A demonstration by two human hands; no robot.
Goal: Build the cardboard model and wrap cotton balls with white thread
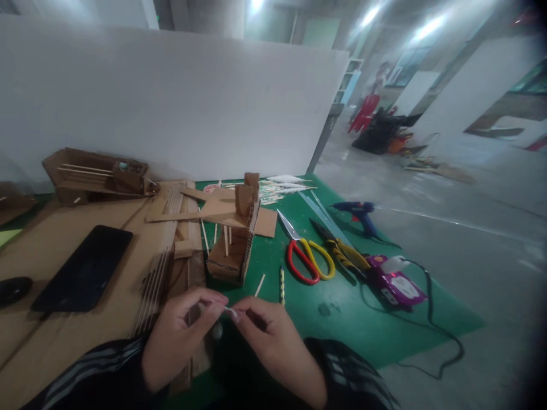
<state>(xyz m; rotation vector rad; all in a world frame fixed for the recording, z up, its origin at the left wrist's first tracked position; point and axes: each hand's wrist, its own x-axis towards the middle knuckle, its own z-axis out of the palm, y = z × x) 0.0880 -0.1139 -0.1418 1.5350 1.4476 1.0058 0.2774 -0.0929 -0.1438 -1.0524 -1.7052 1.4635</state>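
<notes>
Near the front edge of the table, my left hand (pixel 183 330) and my right hand (pixel 273 336) meet, fingertips almost touching. Between them both pinch a small thin whitish piece (pixel 229 309), too small to make out well. A thin wooden stick (pixel 260 285) shows just beyond my right fingers, and a striped pencil-like stick (pixel 282 286) lies to its right. Past my hands stands a cardboard model (pixel 228 259) with upright sticks. A row of thin sticks (pixel 152 287) lies on cardboard beyond my left hand.
Red-and-yellow scissors (pixel 303 262), pliers (pixel 342 250), a blue glue gun (pixel 359 213) and a purple power strip (pixel 395 285) with a cord lie on the green table (pixel 342 330). A black tablet (pixel 85 270) rests on cardboard at left. A white panel (pixel 171 102) stands behind.
</notes>
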